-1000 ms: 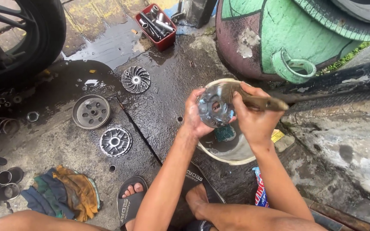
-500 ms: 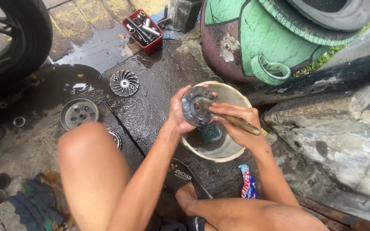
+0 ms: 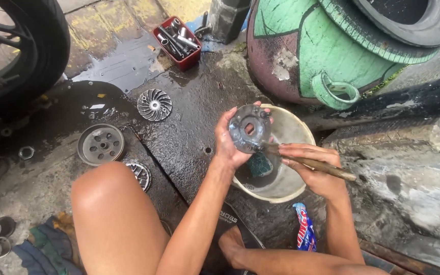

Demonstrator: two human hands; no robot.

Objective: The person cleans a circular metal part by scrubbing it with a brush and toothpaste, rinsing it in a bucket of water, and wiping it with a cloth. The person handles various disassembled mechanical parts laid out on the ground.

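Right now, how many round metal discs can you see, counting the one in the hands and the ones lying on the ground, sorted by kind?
Held disc with centre hole, in the left hand: 1
Finned fan disc on the ground: 1
Flat disc with holes on the ground: 1
Disc partly hidden by the knee: 1
Total: 4

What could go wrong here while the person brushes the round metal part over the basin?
The left hand holds the wet metal disc only by its edge, so it may slip and drop into the basin. The brush in the right hand might flick dirty liquid onto the bare knee.
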